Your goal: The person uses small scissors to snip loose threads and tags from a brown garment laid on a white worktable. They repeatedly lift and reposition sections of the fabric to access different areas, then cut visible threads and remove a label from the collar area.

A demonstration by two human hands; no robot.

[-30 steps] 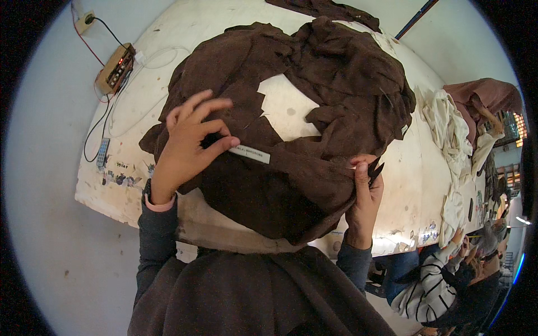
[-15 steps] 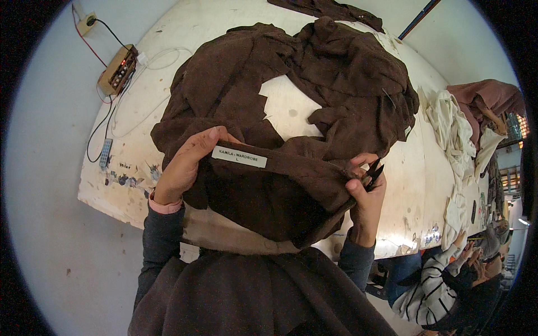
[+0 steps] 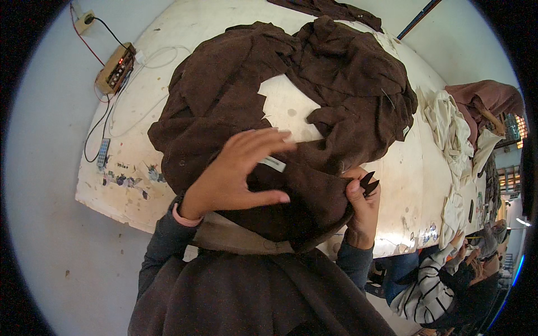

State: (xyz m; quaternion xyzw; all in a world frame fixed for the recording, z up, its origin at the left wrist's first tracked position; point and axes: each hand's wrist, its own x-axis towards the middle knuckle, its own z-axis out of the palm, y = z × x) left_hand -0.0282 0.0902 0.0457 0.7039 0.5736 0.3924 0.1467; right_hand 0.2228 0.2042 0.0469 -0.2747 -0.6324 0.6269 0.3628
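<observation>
A dark brown garment lies bunched in a ring on the table, its near part hanging toward me over the table's edge. My left hand is over this near part, fingers stretched and thumb spread, holding nothing. Just beyond its thumb, a small white label on the garment is partly covered by the fingers. At the right end of the near part, my right hand pinches the garment's edge. Black thread snips are also in that hand, their pointed blades sticking up past the fingers; the rest is hidden.
The pale, stained table carries a wooden power strip box with cables and a small remote at left. More brown cloth lies at the far edge, cream cloth at right. A person in a striped sleeve works at lower right.
My left hand has let go of the garment's edge beside the label and moved right, opening over the cloth. The label has shifted right and tilted. My right hand keeps its hold.
</observation>
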